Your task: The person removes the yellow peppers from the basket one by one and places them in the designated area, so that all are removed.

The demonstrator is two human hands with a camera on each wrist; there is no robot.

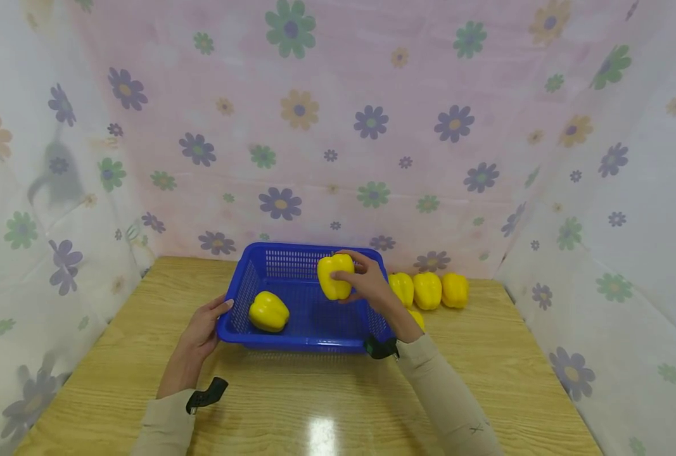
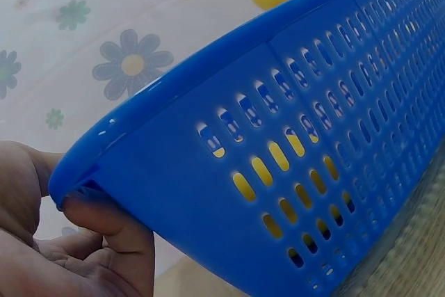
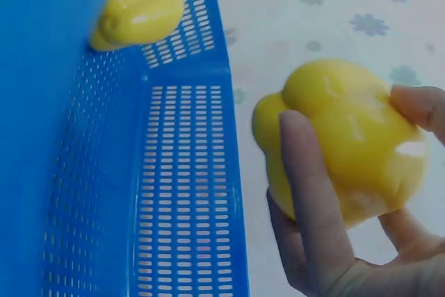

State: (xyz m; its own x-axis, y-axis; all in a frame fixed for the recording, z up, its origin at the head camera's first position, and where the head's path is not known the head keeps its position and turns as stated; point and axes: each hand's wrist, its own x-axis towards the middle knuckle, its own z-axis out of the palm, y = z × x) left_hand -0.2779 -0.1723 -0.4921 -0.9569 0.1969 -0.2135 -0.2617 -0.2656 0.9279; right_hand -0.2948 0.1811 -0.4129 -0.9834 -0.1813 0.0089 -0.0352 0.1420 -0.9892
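Note:
A blue plastic basket (image 1: 315, 345) with slotted walls sits on the wooden table. At its left end my left hand (image 1: 203, 324) grips the rim; the left wrist view shows fingers (image 2: 104, 220) curled under that rim. One yellow bell pepper (image 1: 268, 311) lies inside, near the left end. My right hand (image 1: 372, 282) holds another yellow bell pepper (image 3: 341, 144) between thumb and fingers. In the head view this pepper appears above the basket's right half. The palm side of the right hand is partly hidden behind the pepper.
To the right of the basket, several yellow bell peppers (image 1: 427, 291) stand on the table (image 1: 486, 380), one partly hidden by the right arm. Flower-patterned cloth (image 1: 338, 126) hangs behind the table and along both sides.

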